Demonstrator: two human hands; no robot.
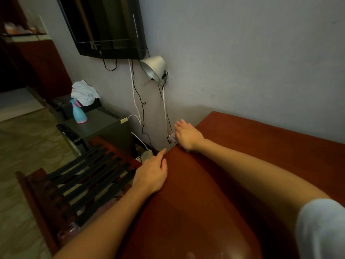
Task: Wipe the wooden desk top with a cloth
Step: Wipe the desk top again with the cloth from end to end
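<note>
At the desk (214,184) corner beside the lamp (154,68), my right hand (187,136) presses what seems the cloth (172,139) flat, fingers straight, slightly spread. My left hand (152,174) rests loose-fingered on the edge; best to sweep inward with even pressure.

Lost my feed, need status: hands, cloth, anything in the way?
Right hand presses flat on cloth at desk far corner. Left hand rests on desk edge. Lamp pole, cables crowd that corner.

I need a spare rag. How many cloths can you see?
2: a small pale cloth under the right hand at the red-brown wooden desk's far corner; a crumpled white cloth heap on the dark box, possibly several pieces.
</note>
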